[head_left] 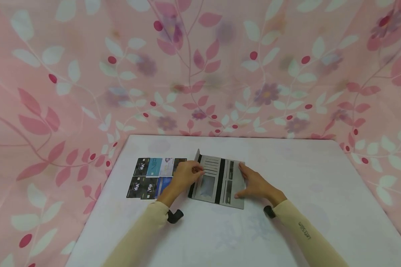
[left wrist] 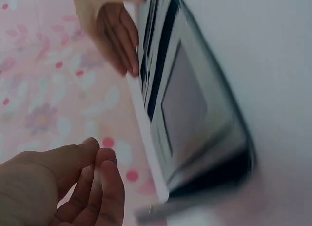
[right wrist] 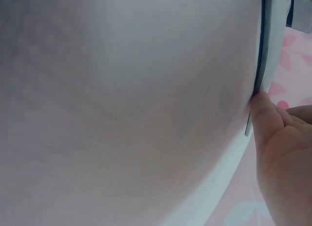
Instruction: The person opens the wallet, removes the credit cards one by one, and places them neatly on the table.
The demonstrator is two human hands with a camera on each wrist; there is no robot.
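A grey bifold wallet [head_left: 207,181] lies unfolded on the table, its inside facing up. It has black strips, a row of card slots, a clear window pocket [left wrist: 185,99], and a narrow flap standing up along its left end. My right hand [head_left: 256,184] holds the wallet's right edge, and its thumb [right wrist: 263,111] presses there in the right wrist view. My left hand [head_left: 184,176] hovers by the wallet's left end, beside the card slots. Its thumb and index fingertip meet in the left wrist view, and nothing shows between them.
Several cards [head_left: 147,186] lie in two rows left of the wallet, partly hidden by my left hand and forearm. They are black, blue and white. A white cloth covers the table [head_left: 304,159]. A pink floral curtain [head_left: 200,74] hangs behind and at the sides.
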